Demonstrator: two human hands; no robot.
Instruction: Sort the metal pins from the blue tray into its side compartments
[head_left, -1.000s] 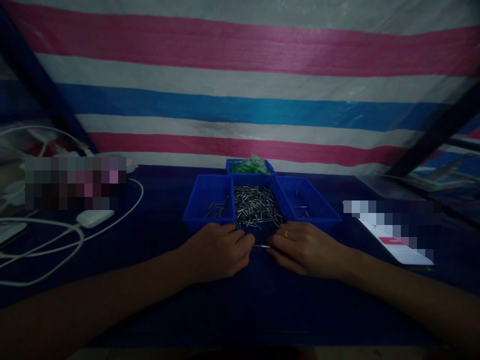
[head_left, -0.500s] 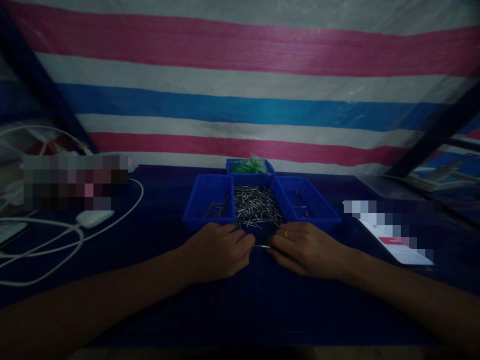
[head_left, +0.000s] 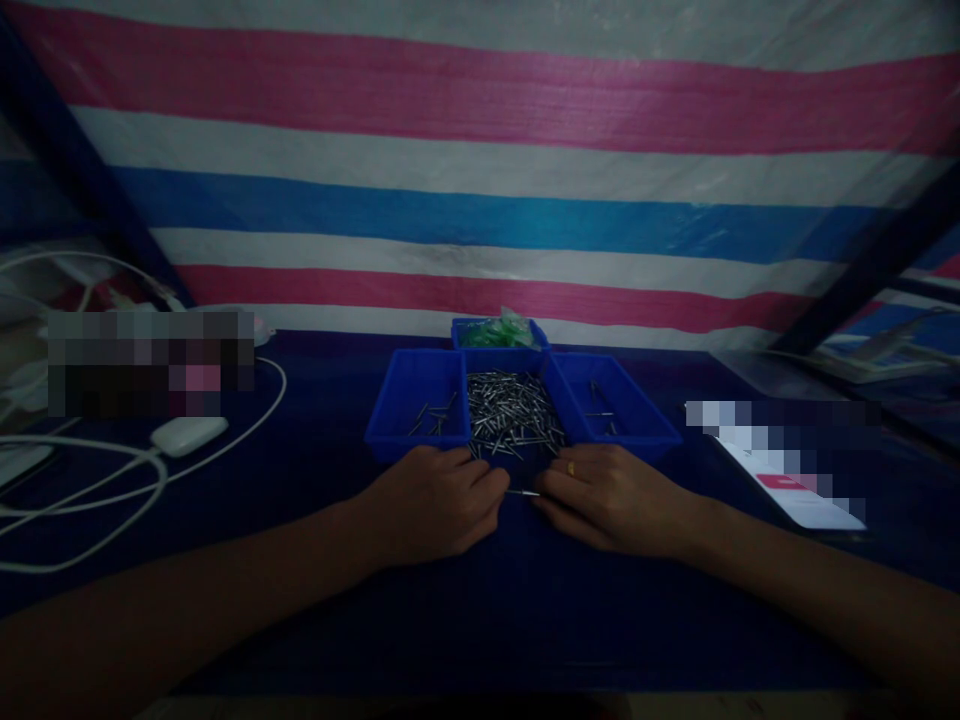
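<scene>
A thin silvery metal pin (head_left: 523,492) spans the small gap between my two hands, just above the dark blue table. My left hand (head_left: 442,502) is closed, pinching the pin's left end. At the other end, the curled fingers of my right hand (head_left: 619,498), which wears a gold-coloured ring, close on the pin's tip; the fingertips are partly hidden. Right behind the hands, a heap of similar metal pins (head_left: 514,410) lies between two blue bins. The left bin (head_left: 416,375) and the right bin (head_left: 611,375) each hold several loose pins.
A rear blue bin (head_left: 491,353) carries a clear bag with green contents (head_left: 506,328). On the left lie white cables (head_left: 281,385) and a white plastic device (head_left: 189,435). A lit phone (head_left: 814,505) rests to the right. Striped sheeting (head_left: 480,220) hangs behind the table (head_left: 525,620).
</scene>
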